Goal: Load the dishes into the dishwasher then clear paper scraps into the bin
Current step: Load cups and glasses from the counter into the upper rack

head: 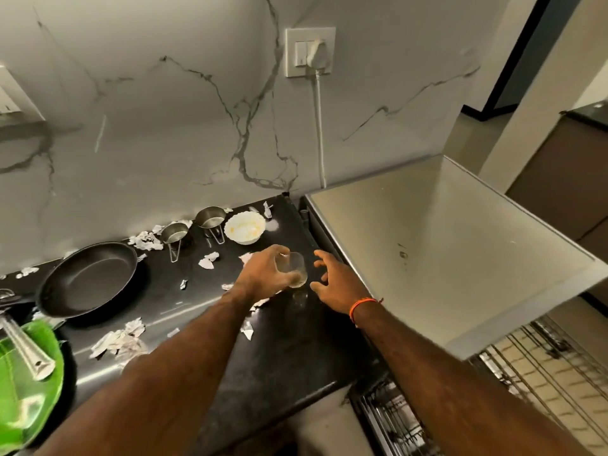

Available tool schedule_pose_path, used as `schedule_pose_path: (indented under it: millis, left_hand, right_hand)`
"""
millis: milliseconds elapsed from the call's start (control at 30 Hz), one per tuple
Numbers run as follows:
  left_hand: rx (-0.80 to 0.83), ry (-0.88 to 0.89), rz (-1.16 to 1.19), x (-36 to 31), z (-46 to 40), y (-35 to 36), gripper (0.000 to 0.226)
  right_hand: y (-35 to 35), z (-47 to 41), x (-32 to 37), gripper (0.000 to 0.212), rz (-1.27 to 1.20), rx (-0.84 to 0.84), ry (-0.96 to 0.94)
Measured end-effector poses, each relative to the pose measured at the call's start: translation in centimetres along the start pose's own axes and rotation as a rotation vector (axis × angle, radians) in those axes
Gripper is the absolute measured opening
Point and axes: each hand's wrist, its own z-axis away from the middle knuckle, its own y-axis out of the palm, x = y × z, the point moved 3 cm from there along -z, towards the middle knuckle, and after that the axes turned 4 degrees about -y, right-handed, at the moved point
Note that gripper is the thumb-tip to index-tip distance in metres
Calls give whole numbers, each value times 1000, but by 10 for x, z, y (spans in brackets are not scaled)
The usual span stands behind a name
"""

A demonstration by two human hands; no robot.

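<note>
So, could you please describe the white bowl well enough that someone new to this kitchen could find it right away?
Start at the wall socket and follow its white cable down to the black counter. The bowl sits near the counter's back right corner, just right of two steel cups with wire handles. It is the only white dish there, wavy-rimmed, with yellowish smears inside.

Home kitchen. Black stone counter (269, 350) against a veined marble-look wall (171, 133); wall socket (310, 51) with a plug in. On the counter: frying pan (87, 279), two steel cups (210, 217), used bowl (245, 228). Open dishwasher (437, 245) just beside the counter, wire racks (533, 363) showing below.
</note>
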Motion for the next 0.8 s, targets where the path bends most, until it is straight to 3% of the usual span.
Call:
schedule_pose_path:
  millis: [133, 300, 533, 667, 800]
  left_hand:
    - [-21, 26, 100, -57, 21, 28, 65]
    - [-7, 49, 311, -140, 53, 92, 63]
    - [329, 16, 631, -226, 93, 191, 54]
    - [566, 56, 562, -261, 118, 255, 43]
    - [621, 84, 464, -276, 126, 304, 43]
  right_hand:
    - [-41, 46, -17, 82, -57, -67, 13]
    - [-105, 128, -54, 61, -130, -276, 23]
    - [-167, 235, -123, 52, -509, -470, 184]
    - [-187, 296, -169, 50, -617, -590, 278]
    - [-183, 341, -215, 49, -512, -665, 419]
